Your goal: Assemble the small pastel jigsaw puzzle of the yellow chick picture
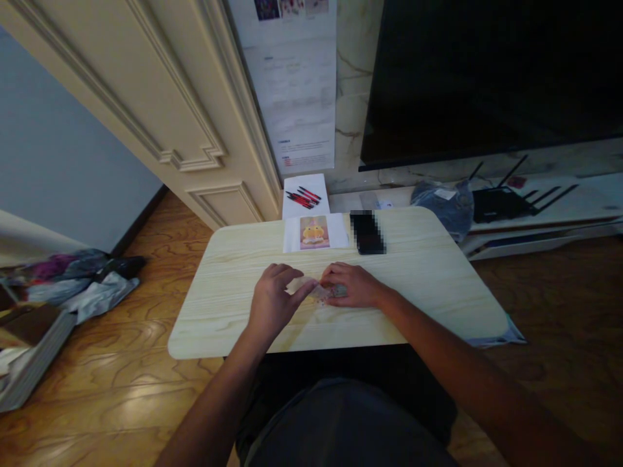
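While both hands' fingers pinch one small pale packet [317,289]: left hand [274,299], right hand [351,285], table [433,285].

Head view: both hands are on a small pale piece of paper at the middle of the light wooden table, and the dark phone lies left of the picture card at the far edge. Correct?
Not quite. In the head view the phone lies right of the picture card, not left. The rest holds: the left hand and right hand meet on the small pale paper on the table.
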### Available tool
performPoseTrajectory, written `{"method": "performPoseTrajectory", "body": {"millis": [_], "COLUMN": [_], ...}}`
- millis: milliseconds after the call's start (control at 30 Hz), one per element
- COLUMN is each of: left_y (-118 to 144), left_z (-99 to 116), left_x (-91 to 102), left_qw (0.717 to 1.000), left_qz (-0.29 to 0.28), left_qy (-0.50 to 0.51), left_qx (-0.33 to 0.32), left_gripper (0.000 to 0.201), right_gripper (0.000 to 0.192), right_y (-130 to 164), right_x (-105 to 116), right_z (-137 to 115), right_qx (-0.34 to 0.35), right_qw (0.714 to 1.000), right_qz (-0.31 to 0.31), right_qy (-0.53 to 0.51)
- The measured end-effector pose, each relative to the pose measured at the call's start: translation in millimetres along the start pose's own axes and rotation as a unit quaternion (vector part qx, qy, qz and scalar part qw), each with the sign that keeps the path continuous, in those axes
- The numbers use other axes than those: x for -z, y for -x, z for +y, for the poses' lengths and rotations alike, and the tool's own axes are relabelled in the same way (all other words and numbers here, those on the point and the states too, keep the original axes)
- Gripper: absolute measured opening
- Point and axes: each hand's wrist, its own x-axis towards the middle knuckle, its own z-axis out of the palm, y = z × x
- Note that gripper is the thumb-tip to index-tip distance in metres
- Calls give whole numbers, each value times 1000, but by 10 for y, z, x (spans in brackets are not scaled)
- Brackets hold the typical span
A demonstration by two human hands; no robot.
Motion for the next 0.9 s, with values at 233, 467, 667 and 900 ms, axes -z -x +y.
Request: {"method": "performPoseTrajectory", "body": {"millis": [233,467,667,900], "left_y": [1,-1,-3,-27], "left_z": [-18,24,15,-89], "left_x": [16,64,50,-75], "left_qw": [1000,1000,999,999], "left_qz": [-10,4,15,30], "left_qy": [-1,7,11,20], "left_qx": [-2,15,27,-6], "left_gripper": [21,25,25,35], "right_gripper": [32,38,36,36], "right_y": [-4,9,8,18], "right_x": [15,-8,5,-4], "right_z": [-24,8,-3,0], "right_qx": [1,2,1,3], "right_qw": [1000,1000,1000,1000], "right_qz": [-6,-4,-8,3], "right_qy": [4,0,15,15]}}
